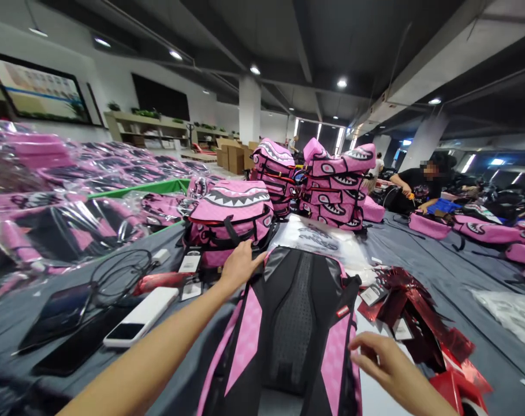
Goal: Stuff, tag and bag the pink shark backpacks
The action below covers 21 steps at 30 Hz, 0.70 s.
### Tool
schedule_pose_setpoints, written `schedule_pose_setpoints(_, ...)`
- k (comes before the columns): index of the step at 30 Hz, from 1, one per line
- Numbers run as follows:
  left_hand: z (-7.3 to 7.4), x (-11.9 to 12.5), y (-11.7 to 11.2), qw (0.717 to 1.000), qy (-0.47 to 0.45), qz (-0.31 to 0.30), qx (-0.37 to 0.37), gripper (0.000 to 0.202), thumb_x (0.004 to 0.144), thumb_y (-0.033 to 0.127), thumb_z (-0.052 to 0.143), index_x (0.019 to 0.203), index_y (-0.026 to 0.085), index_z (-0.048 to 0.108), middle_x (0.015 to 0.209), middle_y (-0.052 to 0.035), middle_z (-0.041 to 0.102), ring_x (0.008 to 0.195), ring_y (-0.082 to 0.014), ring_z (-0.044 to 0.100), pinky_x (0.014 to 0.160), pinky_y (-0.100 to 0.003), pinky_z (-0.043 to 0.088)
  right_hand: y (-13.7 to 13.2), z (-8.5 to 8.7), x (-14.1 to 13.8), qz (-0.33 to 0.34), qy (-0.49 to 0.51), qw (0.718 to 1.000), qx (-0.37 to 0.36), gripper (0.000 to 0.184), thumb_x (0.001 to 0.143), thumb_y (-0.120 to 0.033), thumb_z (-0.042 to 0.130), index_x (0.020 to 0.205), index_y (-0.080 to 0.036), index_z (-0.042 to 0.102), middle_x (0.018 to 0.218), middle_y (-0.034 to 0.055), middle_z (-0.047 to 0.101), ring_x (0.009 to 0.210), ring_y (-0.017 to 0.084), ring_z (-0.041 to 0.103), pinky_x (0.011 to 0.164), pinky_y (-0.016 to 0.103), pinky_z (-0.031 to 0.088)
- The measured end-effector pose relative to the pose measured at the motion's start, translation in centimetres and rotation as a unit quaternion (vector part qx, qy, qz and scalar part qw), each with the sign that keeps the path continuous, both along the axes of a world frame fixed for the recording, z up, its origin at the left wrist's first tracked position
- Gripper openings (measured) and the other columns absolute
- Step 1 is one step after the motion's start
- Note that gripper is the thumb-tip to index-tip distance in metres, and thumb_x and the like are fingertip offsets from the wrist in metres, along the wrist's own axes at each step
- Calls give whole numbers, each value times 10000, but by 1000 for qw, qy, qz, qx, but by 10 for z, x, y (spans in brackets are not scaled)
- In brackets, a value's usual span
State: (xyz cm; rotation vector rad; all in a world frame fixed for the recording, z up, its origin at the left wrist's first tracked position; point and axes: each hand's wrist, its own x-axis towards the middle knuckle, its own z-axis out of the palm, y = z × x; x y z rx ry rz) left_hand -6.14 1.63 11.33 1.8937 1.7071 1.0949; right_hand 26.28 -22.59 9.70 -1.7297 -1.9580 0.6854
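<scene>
A pink and black backpack [306,300] lies in front of me with its black padded back panel and straps facing up. My left hand [239,267] is at its upper left corner, thumb stretched out and apart from the fingers. Along the right edge, my right hand [381,359] is closed, thumb and forefinger tips meeting at the pink side trim. Just beyond my left hand stands another pink backpack [231,211] with a shark-mouth print and hanging paper tags [190,262]. A clear printed plastic bag [318,236] lies behind the backpack's top.
Red foil packets [412,306] with tags lie at right, near a red tape dispenser [455,384]. A white power bank [141,318], dark phones and cables lie left. Stacked pink backpacks [334,188] stand behind; plastic-wrapped ones [71,231] fill the left. A co-worker [422,182] works at far right.
</scene>
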Motion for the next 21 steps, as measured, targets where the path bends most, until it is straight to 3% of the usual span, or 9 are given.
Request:
schedule_pose_setpoints(1,3,7,24,999,-2,17,-29,340,759,452,701,918,155,652,1042,-197,694,1069,-365,656,939,-458,489,6,4,-14,11,-29,999,-7,252,926,-434,569,1040,-266,717,816,83,698,718,227,615,666,334,440)
schedule_pose_setpoints(3,3,11,59,996,-20,34,-82,275,728,395,764,740,164,614,876,-148,698,937,-324,683,860,-449,509,19,7,-43,64,-98,992,-49,231,872,-358,651,1084,-294,717,871,62,734,747,216,654,665,305,442)
schedule_pose_setpoints(6,-3,-3,82,991,-60,31,-115,294,739,359,785,655,174,571,717,-29,647,763,-199,644,780,-369,504,46,8,-75,159,-187,967,-65,248,814,-289,744,1061,-287,726,998,56,743,836,218,690,678,277,452)
schedule_pose_setpoints(9,-5,-20,75,990,-121,1,-79,302,721,428,754,668,182,588,687,-11,622,715,-181,601,691,-303,453,95,17,-93,185,-162,969,33,262,850,-220,721,1109,-246,699,1117,69,706,981,217,688,798,279,495)
schedule_pose_setpoints(13,-7,-30,47,976,-207,-44,-45,423,687,593,644,803,186,632,723,-4,628,674,-172,568,613,-269,411,191,23,-131,169,-69,970,160,532,847,-112,710,1354,-186,568,1400,130,593,1303,231,551,1060,333,436)
schedule_pose_setpoints(16,-14,-36,38,972,-227,-29,-49,472,690,651,592,751,184,616,664,-5,598,616,-169,534,583,-276,390,246,17,-174,171,-99,971,131,307,888,-174,707,1192,-181,664,1187,89,708,1118,214,648,925,303,479)
schedule_pose_setpoints(18,-22,-44,41,974,-219,3,-57,463,689,655,603,630,197,575,578,-3,543,565,-167,490,549,-283,345,261,10,-197,163,-122,972,115,95,941,-242,667,995,-176,708,977,64,736,947,203,675,810,287,467)
schedule_pose_setpoints(21,-38,-54,47,975,-206,44,-76,492,702,648,624,495,228,475,465,15,441,500,-158,429,526,-293,299,261,3,-212,158,-135,970,124,196,983,-283,619,834,-181,695,893,60,726,920,200,652,797,292,425)
